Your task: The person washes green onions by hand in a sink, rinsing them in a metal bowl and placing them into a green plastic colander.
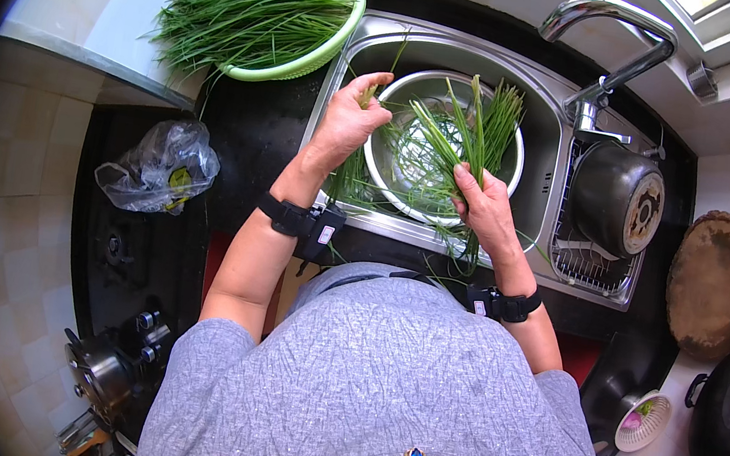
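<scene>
My right hand (486, 203) is closed around a bundle of long green leaves, likely garlic chives (443, 141), whose pale ends point up and to the left. My left hand (355, 111) pinches a few thin leaf pieces between thumb and fingers, over the left side of the sink. Below both hands, a round metal basin (372, 159) sits in the stainless steel sink (540, 176), with loose green leaves and shiny wet-looking metal inside. More chives (503, 118) lean at the basin's right side, and others hang below my left hand at its left rim.
A light green plastic basket (289, 70) piled with long chives stands at the upper left. A clear plastic bag (167, 165) lies on the black counter. The chrome faucet (588, 105) and an upturned dark pot (604, 192) on a wire rack are at the right.
</scene>
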A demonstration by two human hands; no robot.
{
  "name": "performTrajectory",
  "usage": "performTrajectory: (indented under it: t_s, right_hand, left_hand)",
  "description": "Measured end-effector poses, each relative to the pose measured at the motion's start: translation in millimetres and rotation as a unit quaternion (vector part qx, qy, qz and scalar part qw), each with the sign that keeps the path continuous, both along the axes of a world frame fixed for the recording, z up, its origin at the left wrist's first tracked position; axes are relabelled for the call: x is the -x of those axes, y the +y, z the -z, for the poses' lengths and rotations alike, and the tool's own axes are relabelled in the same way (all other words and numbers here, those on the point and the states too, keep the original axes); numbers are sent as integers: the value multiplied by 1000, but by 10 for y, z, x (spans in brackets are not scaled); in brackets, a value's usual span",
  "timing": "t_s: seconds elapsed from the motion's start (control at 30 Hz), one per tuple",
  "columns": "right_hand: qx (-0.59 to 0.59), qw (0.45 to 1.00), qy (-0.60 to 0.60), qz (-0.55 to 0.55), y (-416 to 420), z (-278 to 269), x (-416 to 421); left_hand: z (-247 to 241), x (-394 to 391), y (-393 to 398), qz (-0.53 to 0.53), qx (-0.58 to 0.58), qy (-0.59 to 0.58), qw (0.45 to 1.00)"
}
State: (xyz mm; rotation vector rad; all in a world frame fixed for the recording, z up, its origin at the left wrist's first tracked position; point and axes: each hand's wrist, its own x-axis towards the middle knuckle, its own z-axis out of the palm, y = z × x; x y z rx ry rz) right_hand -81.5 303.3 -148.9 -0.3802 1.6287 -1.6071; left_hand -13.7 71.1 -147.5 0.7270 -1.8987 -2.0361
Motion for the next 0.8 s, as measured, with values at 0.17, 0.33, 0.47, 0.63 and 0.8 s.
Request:
performTrajectory:
  t_s: [0.17, 0.33, 0.47, 0.63, 0.8]
  right_hand:
    - [5, 1000, 17, -16, -21, 31, -26]
    - [1, 999, 19, -37, -15, -6, -36]
    - [3, 999, 18, -42, -23, -43, -44]
    - [2, 999, -3, -34, 5, -16, -48]
    - [-16, 999, -13, -49, 65, 24, -20]
  left_hand:
    - [-149, 50, 176, 51, 19, -41, 998]
    - [-132, 25, 114, 183, 62, -86, 977]
    - [-136, 20, 115, 132, 30, -60, 989]
    - [-132, 65, -15, -27, -14, -25, 999]
    - [-278, 70, -24, 11, 48, -15, 999]
